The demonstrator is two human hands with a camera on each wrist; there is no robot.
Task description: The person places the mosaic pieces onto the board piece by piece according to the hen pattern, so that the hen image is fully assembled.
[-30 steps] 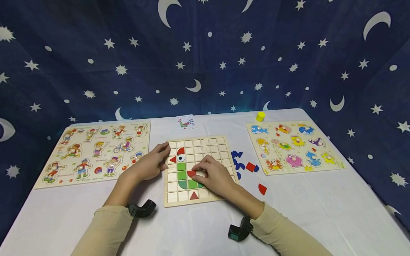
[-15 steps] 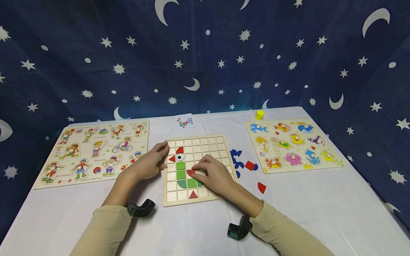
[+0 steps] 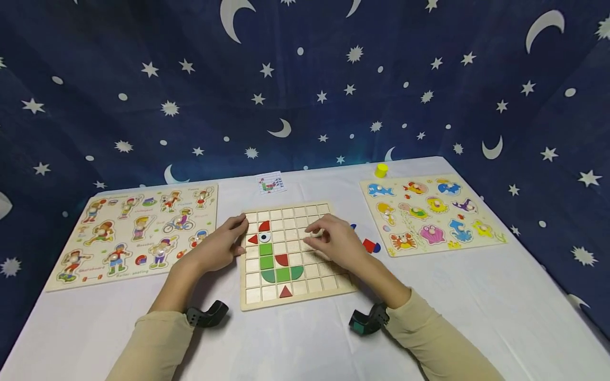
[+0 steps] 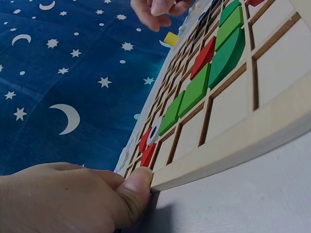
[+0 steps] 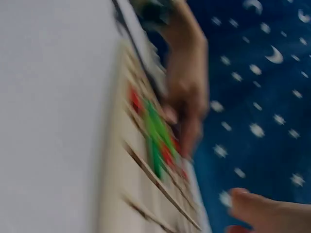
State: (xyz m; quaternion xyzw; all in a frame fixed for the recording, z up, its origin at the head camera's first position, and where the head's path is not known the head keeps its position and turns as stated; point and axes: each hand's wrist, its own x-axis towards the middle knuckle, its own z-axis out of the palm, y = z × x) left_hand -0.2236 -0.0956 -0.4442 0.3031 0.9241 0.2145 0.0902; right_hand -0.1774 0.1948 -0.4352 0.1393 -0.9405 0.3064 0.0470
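My left hand holds the left edge of the wooden grid board, its thumb against the frame near a corner. Above the board's right part my right hand hovers with nothing between its parted thumb and fingers. Set in the grid is a bird-like figure: an eye tile, a red quarter-circle piece, a red triangle, green squares, and dark green rounded pieces. A second red quarter-circle lies in the cell above the bottom green square. Below sits another red triangle.
Right of the board lie a red square and blue pieces, partly hidden by my right hand. A pattern card lies behind. Puzzle boards with sports figures and sea animals flank it. A yellow cylinder stands behind.
My right hand has let go of the red quarter-circle, which stays in its cell, and has lifted away to the right. The left hand keeps its place on the board.
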